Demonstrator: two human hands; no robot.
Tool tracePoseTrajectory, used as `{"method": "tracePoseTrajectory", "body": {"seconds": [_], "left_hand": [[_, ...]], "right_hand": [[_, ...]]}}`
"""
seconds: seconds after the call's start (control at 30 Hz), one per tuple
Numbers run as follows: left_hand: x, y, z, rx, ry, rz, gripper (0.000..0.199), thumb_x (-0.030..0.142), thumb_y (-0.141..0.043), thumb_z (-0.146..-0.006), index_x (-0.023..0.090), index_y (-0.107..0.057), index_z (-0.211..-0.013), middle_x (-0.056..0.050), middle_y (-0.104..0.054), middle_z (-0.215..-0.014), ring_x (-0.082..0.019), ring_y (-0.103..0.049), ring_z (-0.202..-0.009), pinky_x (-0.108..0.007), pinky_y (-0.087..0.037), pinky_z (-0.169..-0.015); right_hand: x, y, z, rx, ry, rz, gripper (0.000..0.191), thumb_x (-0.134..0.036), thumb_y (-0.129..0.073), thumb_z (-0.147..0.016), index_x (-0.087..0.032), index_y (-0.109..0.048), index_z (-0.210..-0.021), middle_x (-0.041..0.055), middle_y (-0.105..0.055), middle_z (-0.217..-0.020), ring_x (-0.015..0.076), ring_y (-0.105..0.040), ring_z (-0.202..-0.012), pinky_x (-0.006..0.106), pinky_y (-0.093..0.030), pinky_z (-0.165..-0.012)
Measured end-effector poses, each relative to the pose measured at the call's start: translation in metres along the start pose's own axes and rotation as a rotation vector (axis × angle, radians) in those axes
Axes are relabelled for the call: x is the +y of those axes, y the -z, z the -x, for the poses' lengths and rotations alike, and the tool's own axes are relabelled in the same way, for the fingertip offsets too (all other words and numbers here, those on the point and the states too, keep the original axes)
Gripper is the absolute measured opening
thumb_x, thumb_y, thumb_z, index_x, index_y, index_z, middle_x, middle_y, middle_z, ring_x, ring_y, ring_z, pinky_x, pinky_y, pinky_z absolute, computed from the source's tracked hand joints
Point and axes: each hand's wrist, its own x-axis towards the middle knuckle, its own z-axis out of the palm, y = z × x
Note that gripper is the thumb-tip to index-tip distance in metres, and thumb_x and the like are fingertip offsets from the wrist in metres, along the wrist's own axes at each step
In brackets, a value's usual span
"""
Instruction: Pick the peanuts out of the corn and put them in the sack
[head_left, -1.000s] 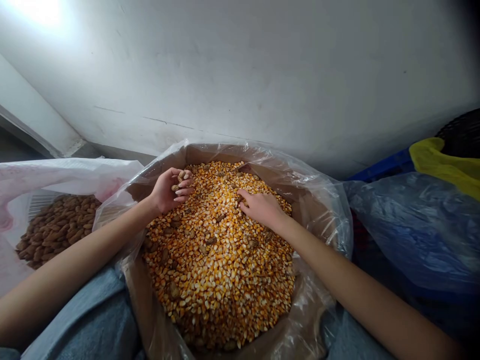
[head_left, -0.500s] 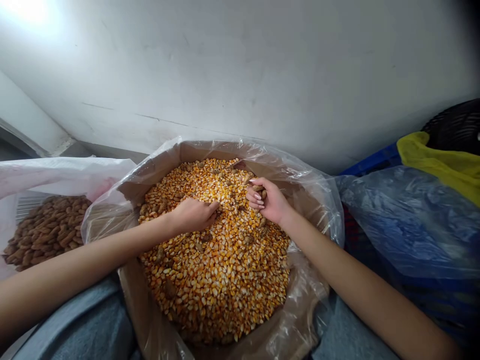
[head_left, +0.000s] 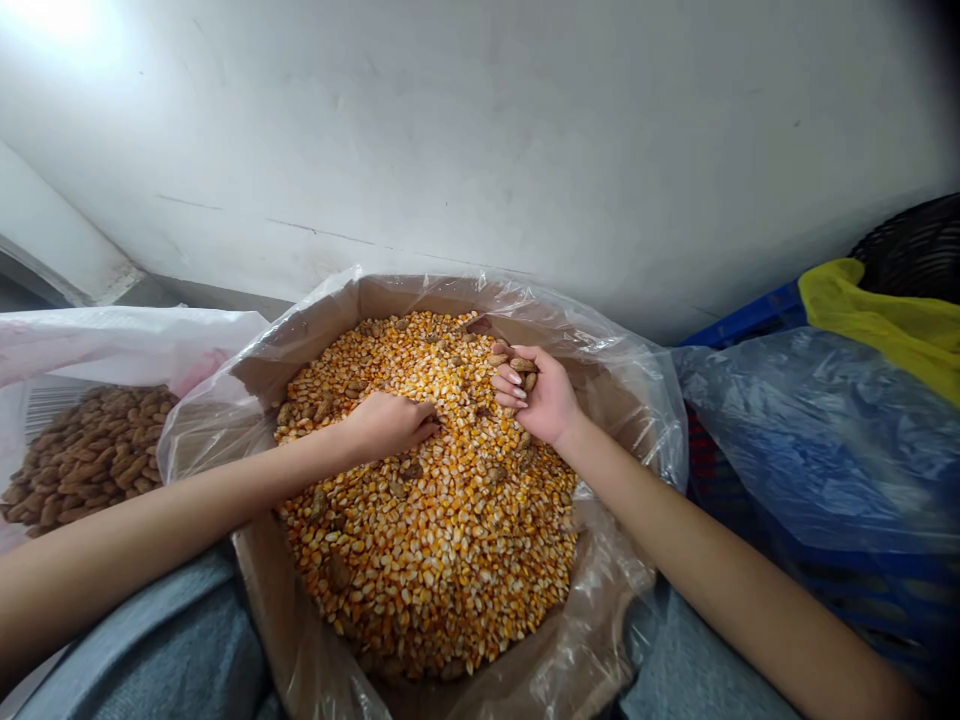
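Observation:
Loose corn kernels (head_left: 450, 540), yellow and white, fill a cardboard box lined with a clear plastic bag (head_left: 615, 590). Unshelled peanuts (head_left: 340, 572) lie scattered among the kernels. My left hand (head_left: 390, 425) rests low over the middle of the corn, back upward, fingers curled and pressed together at the kernels; whatever they pinch is hidden. To its right, my right hand (head_left: 544, 395) is held just above the corn, palm turned inward. Its fingers are closed around several peanuts (head_left: 523, 366), which show between thumb and fingers.
At the left stands a white and pink sack (head_left: 135, 325) with many peanuts (head_left: 97, 450) in it. A white wall (head_left: 480, 150) rises behind the box. On the right are a blue crate (head_left: 739, 318), a clear plastic sheet (head_left: 825, 440), yellow mesh (head_left: 877, 310) and a black basket (head_left: 915, 250).
My right hand has turned slightly, showing more of the peanuts in it. My left hand stays at nearly the same spot in the corn, fingers still curled. The view has shifted a little.

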Motion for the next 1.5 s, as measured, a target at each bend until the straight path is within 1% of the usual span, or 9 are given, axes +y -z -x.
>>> {"method": "tracePoseTrajectory", "body": {"seconds": [0.3, 0.47, 0.67, 0.8, 0.97, 1.1, 1.2, 1.37, 1.5], "left_hand": [[0.005, 0.003, 0.002, -0.034, -0.026, 0.021, 0.031, 0.041, -0.037, -0.079, 0.02, -0.059, -0.078, -0.005, -0.059, -0.059, -0.015, -0.051, -0.05, -0.023, -0.033, -0.05], [-0.009, 0.009, 0.001, -0.035, 0.074, 0.646, 0.03, 0.045, -0.047, -0.073, 0.021, -0.061, -0.084, 0.0, -0.055, -0.058, -0.01, -0.047, -0.05, -0.019, -0.033, -0.047], [-0.02, 0.02, 0.004, -0.149, 0.179, 1.613, 0.021, 0.036, -0.048, -0.076, 0.016, -0.049, -0.07, 0.008, -0.026, -0.042, -0.004, -0.022, -0.031, -0.016, -0.017, -0.031], [-0.024, 0.028, 0.005, -0.174, 0.16, 1.87, 0.016, 0.027, -0.04, -0.078, 0.016, -0.048, -0.07, 0.007, -0.028, -0.044, -0.004, -0.021, -0.029, -0.016, -0.017, -0.028], [-0.032, 0.032, 0.005, -0.141, 0.133, 1.926, 0.017, 0.029, -0.037, -0.075, 0.017, -0.048, -0.079, 0.005, -0.035, -0.049, -0.005, -0.024, -0.028, -0.017, -0.019, -0.027], [-0.034, 0.03, 0.004, -0.053, 0.145, 1.782, 0.031, 0.046, -0.035, -0.078, 0.018, -0.045, -0.073, 0.006, -0.033, -0.049, -0.004, -0.022, -0.028, -0.017, -0.018, -0.027], [-0.034, 0.027, 0.004, 0.035, 0.182, 1.384, 0.033, 0.048, -0.037, -0.078, 0.017, -0.044, -0.068, 0.005, -0.037, -0.051, -0.004, -0.027, -0.032, -0.017, -0.022, -0.031], [-0.027, 0.019, 0.007, 0.059, -0.023, 0.231, 0.033, 0.045, -0.034, -0.08, 0.019, -0.054, -0.083, -0.001, -0.059, -0.07, -0.012, -0.052, -0.057, -0.02, -0.036, -0.05], [-0.018, 0.01, 0.006, 0.028, -0.135, -0.218, 0.038, 0.042, -0.02, -0.085, 0.021, -0.05, -0.097, -0.004, -0.061, -0.08, -0.013, -0.056, -0.056, -0.022, -0.038, -0.049]], "right_hand": [[0.003, 0.002, -0.001, -0.062, -0.046, 0.069, 0.02, -0.037, -0.046, -0.075, -0.019, -0.039, -0.068, -0.0079, -0.027, -0.04, 0.0051, -0.018, -0.035, 0.016, -0.012, -0.033], [0.001, 0.001, -0.001, -0.055, -0.043, 0.103, 0.021, -0.038, -0.046, -0.075, -0.02, -0.038, -0.068, -0.0079, -0.027, -0.04, 0.0053, -0.019, -0.035, 0.016, -0.012, -0.033], [-0.004, -0.003, 0.004, -0.061, 0.008, 0.108, 0.026, -0.04, -0.048, -0.074, -0.02, -0.034, -0.064, -0.0081, -0.024, -0.039, 0.0058, -0.018, -0.034, 0.017, -0.012, -0.032], [-0.003, -0.005, 0.006, -0.078, -0.008, 0.107, 0.028, -0.04, -0.05, -0.074, -0.02, -0.034, -0.061, -0.0083, -0.024, -0.036, 0.0056, -0.016, -0.033, 0.017, -0.011, -0.032], [0.002, -0.004, 0.004, -0.079, -0.045, 0.134, 0.023, -0.035, -0.054, -0.072, -0.019, -0.04, -0.064, -0.0089, -0.028, -0.034, 0.0047, -0.015, -0.033, 0.017, -0.01, -0.033], [0.005, -0.003, 0.005, -0.093, -0.037, 0.2, 0.022, -0.034, -0.055, -0.071, -0.019, -0.04, -0.066, -0.0096, -0.028, -0.034, 0.0047, -0.014, -0.033, 0.017, -0.01, -0.034], [0.008, -0.003, 0.005, -0.072, 0.01, 0.354, 0.024, -0.037, -0.056, -0.069, -0.02, -0.039, -0.068, -0.01, -0.027, -0.036, 0.0048, -0.016, -0.034, 0.017, -0.012, -0.035], [0.009, 0.002, -0.005, 0.13, 0.206, 1.164, 0.029, -0.046, -0.052, -0.069, -0.018, -0.045, -0.067, -0.0066, -0.038, -0.044, 0.0061, -0.031, -0.039, 0.019, -0.021, -0.04], [0.006, 0.001, -0.027, 0.195, 0.326, 1.753, 0.028, -0.047, -0.047, -0.073, -0.019, -0.049, -0.072, -0.0007, -0.053, -0.059, 0.0124, -0.048, -0.056, 0.022, -0.03, -0.05]]}}
